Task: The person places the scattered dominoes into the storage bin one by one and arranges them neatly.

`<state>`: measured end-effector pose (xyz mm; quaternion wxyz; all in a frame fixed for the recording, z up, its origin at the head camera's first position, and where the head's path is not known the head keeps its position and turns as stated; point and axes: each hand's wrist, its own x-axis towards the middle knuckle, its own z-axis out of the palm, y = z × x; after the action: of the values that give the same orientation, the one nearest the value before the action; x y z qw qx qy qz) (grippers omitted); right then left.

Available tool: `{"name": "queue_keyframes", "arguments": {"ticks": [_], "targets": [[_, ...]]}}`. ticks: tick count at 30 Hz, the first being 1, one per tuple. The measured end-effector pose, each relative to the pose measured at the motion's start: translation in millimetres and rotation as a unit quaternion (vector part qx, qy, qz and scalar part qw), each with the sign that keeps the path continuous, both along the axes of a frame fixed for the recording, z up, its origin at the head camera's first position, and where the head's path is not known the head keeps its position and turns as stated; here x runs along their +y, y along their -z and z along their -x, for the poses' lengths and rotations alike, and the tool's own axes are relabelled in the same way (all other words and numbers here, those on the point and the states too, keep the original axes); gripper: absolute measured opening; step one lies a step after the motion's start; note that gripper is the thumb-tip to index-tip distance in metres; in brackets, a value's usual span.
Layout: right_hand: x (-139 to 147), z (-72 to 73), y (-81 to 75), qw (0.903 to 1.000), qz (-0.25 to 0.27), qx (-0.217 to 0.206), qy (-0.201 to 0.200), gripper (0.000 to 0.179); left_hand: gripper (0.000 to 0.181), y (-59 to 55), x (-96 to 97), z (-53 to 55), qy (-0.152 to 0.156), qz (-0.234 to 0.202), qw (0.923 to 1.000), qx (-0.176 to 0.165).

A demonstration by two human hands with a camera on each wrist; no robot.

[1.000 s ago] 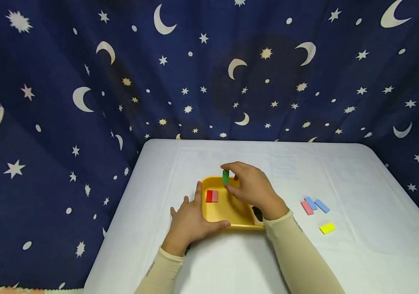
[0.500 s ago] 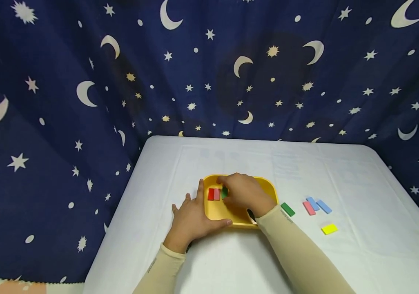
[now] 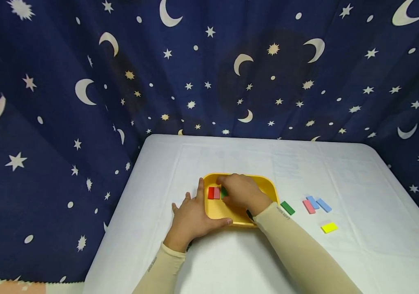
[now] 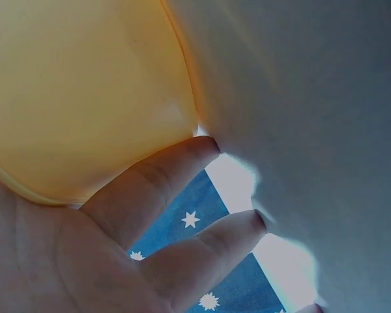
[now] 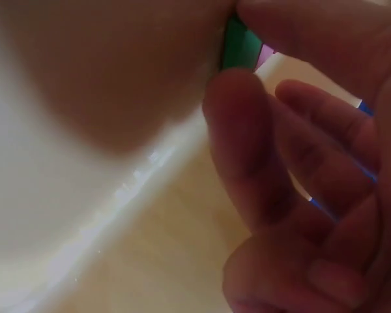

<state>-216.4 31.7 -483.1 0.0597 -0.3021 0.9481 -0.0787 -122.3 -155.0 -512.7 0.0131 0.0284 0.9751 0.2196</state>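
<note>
- Navy cloth printed with pale moons, stars and dots forms a curtain (image 3: 209,69), hanging beyond the yellow tray and on both sides of it.
- White worktop (image 3: 378,212) under the yellow tray, spreading out on every side of it.
- Beige sleeves (image 3: 301,249) on both forearms, reaching toward the yellow tray from its near side.
- Yellow tray (image 3: 218,212), shallow with rounded corners, the landmark for everything else.
- Left of the hands (image 3: 192,216): spread open at the tray's left end, index finger along the outer wall, thumb along the near rim.
- Right of the hands (image 3: 242,194): inside the tray, pinching a green block between thumb and fingertip.
- Two blue blocks (image 3: 324,205), well to the right of the tray, with an outer pink block (image 3: 308,206) close by on their tray side.
- Yellow block (image 3: 329,227), also well right of the tray, nearer the person than the blue ones.
- Dark green block (image 3: 288,208), lying just right of the tray.
- Red block (image 3: 211,193) and inner pink block (image 3: 216,193), side by side toward the tray's left end.
- Green block (image 3: 224,192), partly hidden by fingers, inside the tray just right of that pair; whether it touches the tray's floor, I cannot tell.
</note>
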Motion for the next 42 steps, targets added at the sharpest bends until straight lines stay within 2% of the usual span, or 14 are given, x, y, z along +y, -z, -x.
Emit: {"name": "queue_keyframes", "arguments": {"ticks": [5,13,22,29,36,40,42], "targets": [[-0.2,1.7,2.3,0.9999,0.007,0.004,-0.006,0.037,0.156,-3.2,-0.1,-0.3,0.0,0.005,1.0,-0.004],[0.3,0.6,3.3,0.9996,0.026,-0.012,-0.002,0.05,0.155,-3.3,0.5,-1.9,0.0,-0.003,1.0,-0.002],[0.9,-2.5,-0.1,0.9995,0.03,-0.011,-0.004,0.041,0.153,-5.9,2.9,-4.1,0.0,-0.009,1.0,-0.004],[3.4,-6.1,-0.8,0.9995,0.028,-0.014,0.002,0.048,0.156,-4.7,5.0,-5.2,-0.001,-0.013,0.9999,-0.001],[8.6,-14.9,-12.6,0.9995,0.028,-0.016,0.004,0.052,0.153,-4.5,7.2,-7.6,-0.005,-0.019,0.9998,-0.001],[17.9,-22.7,-25.6,0.9987,0.047,-0.02,0.01,0.057,0.154,-3.1,7.7,-9.2,-0.008,-0.014,0.9999,-0.001],[25.7,-27.9,-33.6,0.9979,0.063,-0.009,0.015,0.057,0.154,-2.7,8.3,-10.0,-0.009,-0.012,0.9999,-0.001]]}}
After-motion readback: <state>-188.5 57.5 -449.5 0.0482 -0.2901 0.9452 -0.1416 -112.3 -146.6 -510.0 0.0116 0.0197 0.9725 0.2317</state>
